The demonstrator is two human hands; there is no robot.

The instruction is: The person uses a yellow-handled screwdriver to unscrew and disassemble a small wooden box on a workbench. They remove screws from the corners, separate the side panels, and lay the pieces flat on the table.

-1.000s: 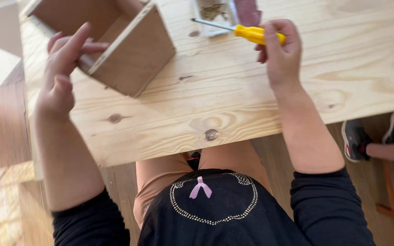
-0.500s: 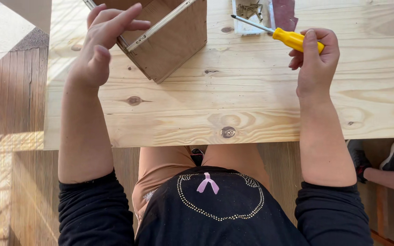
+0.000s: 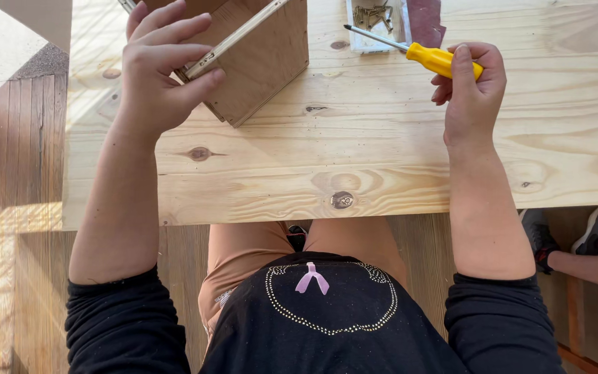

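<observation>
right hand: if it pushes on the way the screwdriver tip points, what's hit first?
Probably the clear tray of screws: the screwdriver in the right hand already has its tip at the tray's edge. Whether they touch is unclear.

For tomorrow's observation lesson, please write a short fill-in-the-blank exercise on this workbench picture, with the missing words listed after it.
1. The right hand holds a screwdriver with a ______ handle.
2. The left hand grips the edge of a ______ box.
3. The clear tray beyond the screwdriver tip holds small ______.

Missing words: yellow; wooden; screws
</observation>
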